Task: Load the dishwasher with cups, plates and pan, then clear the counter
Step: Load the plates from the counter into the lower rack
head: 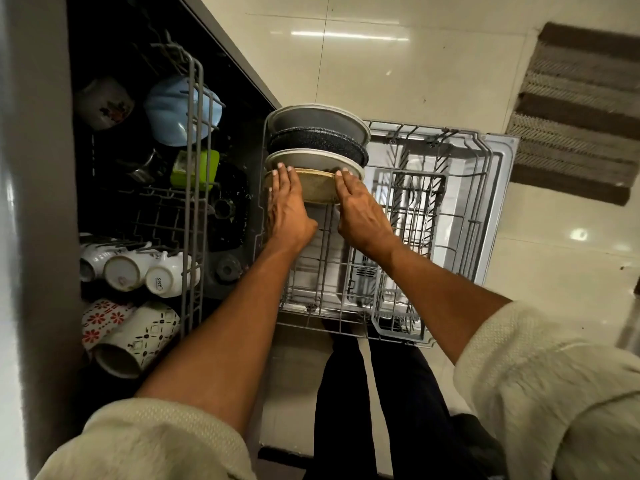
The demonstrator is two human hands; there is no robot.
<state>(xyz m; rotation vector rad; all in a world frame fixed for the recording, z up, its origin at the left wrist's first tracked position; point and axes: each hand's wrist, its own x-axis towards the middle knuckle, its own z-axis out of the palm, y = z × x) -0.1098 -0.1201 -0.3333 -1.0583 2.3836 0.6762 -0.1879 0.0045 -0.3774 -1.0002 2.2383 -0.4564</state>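
A tan plate (318, 187) stands on edge at the near end of a row of plates in the pulled-out lower rack (460, 216). My left hand (287, 206) presses its left rim and my right hand (360, 209) its right rim, so both hands grip it. Behind it stand a pale plate (311, 159), a black speckled plate (318, 142) and a grey plate (318, 121). The upper rack (194, 188) on the left carries white cups (138, 268), patterned mugs (131, 337) and a blue cup (173, 110).
The open dishwasher door (498, 168) lies under the lower rack. A grey cutlery basket (398, 320) sits at the rack's near right corner. A striped brown mat (575, 112) lies on the tiled floor at the right. My legs stand just before the rack.
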